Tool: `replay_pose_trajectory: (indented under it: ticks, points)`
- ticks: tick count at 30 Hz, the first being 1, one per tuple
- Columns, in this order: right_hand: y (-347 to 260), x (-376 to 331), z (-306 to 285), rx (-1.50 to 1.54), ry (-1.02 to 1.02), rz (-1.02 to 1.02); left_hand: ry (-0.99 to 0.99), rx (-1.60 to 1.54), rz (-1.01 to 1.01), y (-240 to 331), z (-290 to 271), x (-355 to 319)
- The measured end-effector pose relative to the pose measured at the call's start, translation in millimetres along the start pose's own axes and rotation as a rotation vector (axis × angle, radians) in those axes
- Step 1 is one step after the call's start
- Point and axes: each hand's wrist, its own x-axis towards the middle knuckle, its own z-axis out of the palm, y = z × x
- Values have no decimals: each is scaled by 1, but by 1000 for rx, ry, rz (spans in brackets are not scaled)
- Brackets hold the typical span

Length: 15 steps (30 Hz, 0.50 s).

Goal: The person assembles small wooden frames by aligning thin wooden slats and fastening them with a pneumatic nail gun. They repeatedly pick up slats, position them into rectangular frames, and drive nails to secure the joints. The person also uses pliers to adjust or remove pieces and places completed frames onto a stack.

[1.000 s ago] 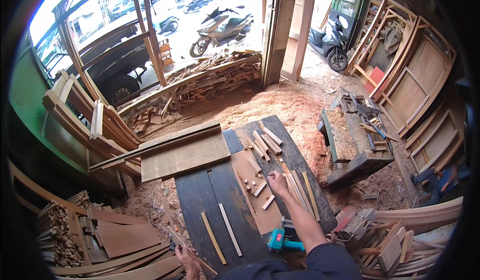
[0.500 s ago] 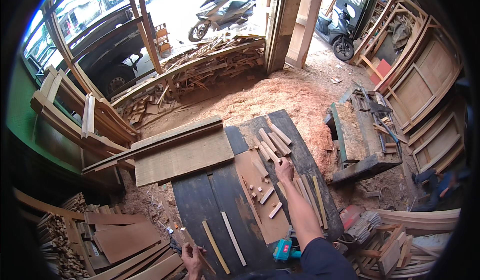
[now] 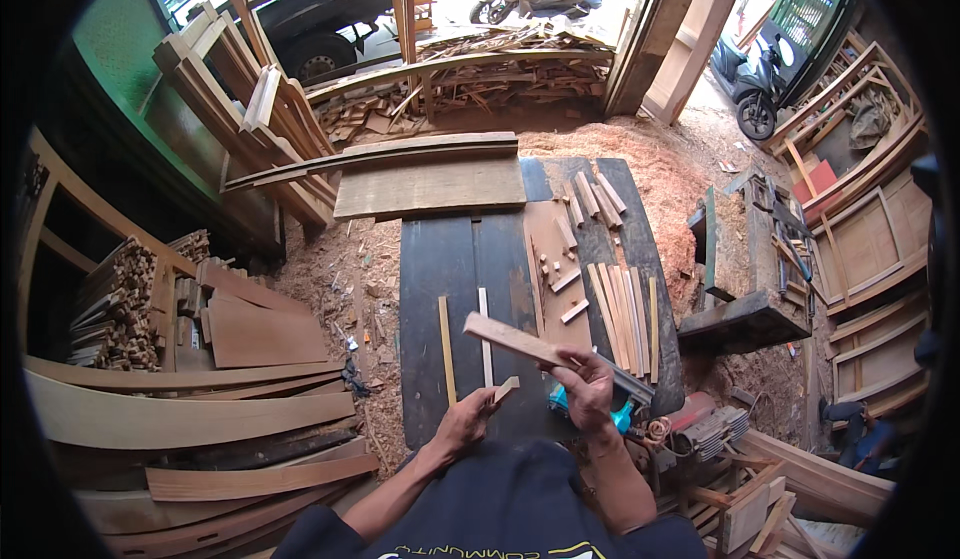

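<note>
My right hand [image 3: 588, 391] is closed round one end of a flat wooden block [image 3: 515, 339], which points up and to the left above the dark worktable [image 3: 425, 259]. Lower and to the left, my left hand [image 3: 466, 419] grips a thin wooden strip [image 3: 508, 390]; only its pale end shows past the fingers. The strip's end is close under the block, and I cannot tell whether they touch. Behind my right hand lies a teal tool [image 3: 622, 417], partly hidden. A yellowish strip [image 3: 447, 349] and a whitish strip [image 3: 485, 334] lie on the table beyond my left hand.
Several long strips [image 3: 625, 309] lie side by side on the table's right, with short blocks [image 3: 605, 204] farther back. A wide plank [image 3: 430, 187] crosses the far left edge. A workbench [image 3: 745, 259] stands at right, and stacked boards [image 3: 260, 329] fill the left.
My right hand has come back from the far block pile with a wooden block in it. My left hand has moved right and up, toward it. The view has shifted.
</note>
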Motion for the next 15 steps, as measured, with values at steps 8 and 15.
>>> replay_pose_trajectory:
  ticks: [8,15]
  points:
    - [33,-74,50,-410,-179,16,122,-63,123,-12,12,-57]
    - [44,-101,52,-598,-250,-160,92,19,102,-35,23,-85]
